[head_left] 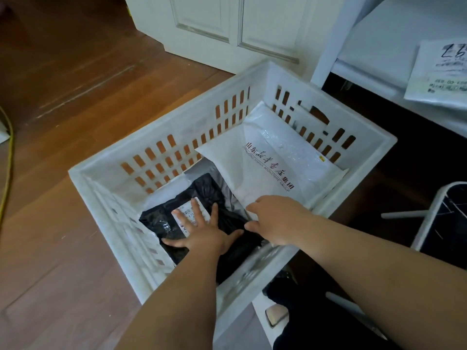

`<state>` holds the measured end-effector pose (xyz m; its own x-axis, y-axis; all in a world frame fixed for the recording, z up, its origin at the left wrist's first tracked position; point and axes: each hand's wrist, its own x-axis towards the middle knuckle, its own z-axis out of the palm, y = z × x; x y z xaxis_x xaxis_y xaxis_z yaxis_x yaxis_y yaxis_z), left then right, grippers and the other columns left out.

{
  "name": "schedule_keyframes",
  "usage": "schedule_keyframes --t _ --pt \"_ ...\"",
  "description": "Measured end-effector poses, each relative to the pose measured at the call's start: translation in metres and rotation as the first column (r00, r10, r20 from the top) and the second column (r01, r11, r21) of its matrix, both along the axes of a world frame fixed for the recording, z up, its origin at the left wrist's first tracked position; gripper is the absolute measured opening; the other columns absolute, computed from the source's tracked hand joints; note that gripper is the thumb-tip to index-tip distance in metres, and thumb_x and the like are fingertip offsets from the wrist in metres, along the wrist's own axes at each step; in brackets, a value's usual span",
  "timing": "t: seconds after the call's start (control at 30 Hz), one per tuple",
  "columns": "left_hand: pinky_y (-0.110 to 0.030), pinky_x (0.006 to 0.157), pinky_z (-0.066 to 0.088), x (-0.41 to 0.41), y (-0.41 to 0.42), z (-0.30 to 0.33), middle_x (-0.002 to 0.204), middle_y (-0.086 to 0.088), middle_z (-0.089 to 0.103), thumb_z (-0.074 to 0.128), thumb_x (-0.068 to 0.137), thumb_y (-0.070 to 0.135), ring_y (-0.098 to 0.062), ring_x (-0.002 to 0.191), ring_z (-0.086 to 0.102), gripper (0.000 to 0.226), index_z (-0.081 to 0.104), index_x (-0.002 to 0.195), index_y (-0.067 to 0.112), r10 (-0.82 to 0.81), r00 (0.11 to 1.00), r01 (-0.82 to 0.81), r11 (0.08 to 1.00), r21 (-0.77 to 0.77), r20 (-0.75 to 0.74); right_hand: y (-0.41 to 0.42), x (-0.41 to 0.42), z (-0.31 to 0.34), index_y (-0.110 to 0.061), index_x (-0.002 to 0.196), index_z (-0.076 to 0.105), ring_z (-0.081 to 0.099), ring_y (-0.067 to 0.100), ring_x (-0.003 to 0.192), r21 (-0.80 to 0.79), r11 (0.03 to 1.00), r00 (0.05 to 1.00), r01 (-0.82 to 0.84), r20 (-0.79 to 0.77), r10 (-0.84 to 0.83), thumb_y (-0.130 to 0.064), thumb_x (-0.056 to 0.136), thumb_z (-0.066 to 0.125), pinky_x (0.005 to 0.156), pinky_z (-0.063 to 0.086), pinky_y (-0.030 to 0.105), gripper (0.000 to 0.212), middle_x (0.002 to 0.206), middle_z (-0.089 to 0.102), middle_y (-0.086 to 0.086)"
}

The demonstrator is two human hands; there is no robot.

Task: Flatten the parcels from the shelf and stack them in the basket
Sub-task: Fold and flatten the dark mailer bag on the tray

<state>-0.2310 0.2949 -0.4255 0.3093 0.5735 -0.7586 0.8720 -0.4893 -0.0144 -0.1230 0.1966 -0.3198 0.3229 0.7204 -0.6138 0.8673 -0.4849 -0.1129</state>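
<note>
The black parcel [202, 223] lies flat in the near left part of the white slatted basket [106, 173], its long axis running from near right to far left. The left hand [202, 234] presses down on it with fingers spread, touching its white label [189, 215]. Just beside it, to the right, the white bookstore mailer [275, 160] leans tilted against the far right wall, overlapping a grey parcel [227, 188] beneath. The right hand [275, 218], nearer to it, pinches the mailer's near corner, probably to lay it over the black one. Counted: 3 parcels in the basket and 1 labelled white parcel [439, 72] on the shelf [374, 46].
</note>
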Motion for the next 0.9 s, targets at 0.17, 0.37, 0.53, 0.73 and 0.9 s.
schedule_keyframes --t 0.17,0.37,0.53,0.73,0.9 --pt "-0.083 0.094 0.005 0.005 0.004 0.012 0.142 0.001 -0.051 0.029 0.075 0.087 -0.043 0.131 -0.042 0.093 -0.021 0.143 0.047 0.03 1.0 -0.03 1.0 -0.005 -0.001 -0.013 0.013 0.012 -0.018 0.138 0.046 0.046 0.028 0.126 0.135 0.989 0.997 0.052 0.051 -0.06 -0.047 0.101 0.035 0.101 0.041 0.042 0.048 0.138 0.049 0.006" --pt "-0.066 0.105 0.027 0.057 0.023 0.054 0.148 -0.017 0.037 0.043 0.09 0.059 -0.044 0.134 0.031 0.063 0.049 0.134 0.013 -0.175 0.984 0.176 0.982 0.062 -0.025 -0.051 0.034 0.05 -0.019 0.141 0.043 0.042 0.027 0.13 0.12 0.991 0.986 0.065 0.145 -0.082 -0.047 0.101 0.033 0.108 0.034 0.043 0.05 0.144 0.046 0.007" --pt "-0.033 0.074 0.043 0.111 -0.018 0.156 0.088 -0.003 0.057 0.053 0.094 0.032 -0.022 0.085 0.052 0.025 0.055 0.079 0.012 -0.445 0.85 0.371 0.886 0.278 0.283 -0.101 0.046 0.087 -0.019 0.133 0.049 0.047 0.029 0.123 0.184 0.965 0.96 0.187 0.173 -0.219 -0.047 0.099 0.038 0.103 0.038 0.045 0.046 0.135 0.052 0.008" --pt "-0.036 0.096 0.042 0.15 -0.126 0.237 0.125 -0.014 0.06 0.05 0.096 0.041 -0.029 0.117 0.054 0.047 0.06 0.122 0.003 -0.555 0.613 0.527 0.818 0.232 0.563 -0.228 0.066 0.116 -0.018 0.134 0.053 0.048 0.028 0.125 0.283 0.842 0.842 0.459 0.166 -0.514 -0.049 0.099 0.041 0.102 0.041 0.045 0.049 0.137 0.053 0.007" --pt "-0.033 0.1 0.044 0.158 -0.224 0.235 0.13 -0.009 0.058 0.062 0.089 0.043 -0.025 0.118 0.055 0.052 0.057 0.129 0.009 -0.428 0.612 0.57 0.822 0.005 0.665 -0.363 0.063 0.108 -0.016 0.122 0.062 0.056 0.026 0.11 0.375 0.568 0.565 0.732 0.131 -0.815 -0.047 0.097 0.046 0.092 0.047 0.039 0.043 0.121 0.061 0.009"
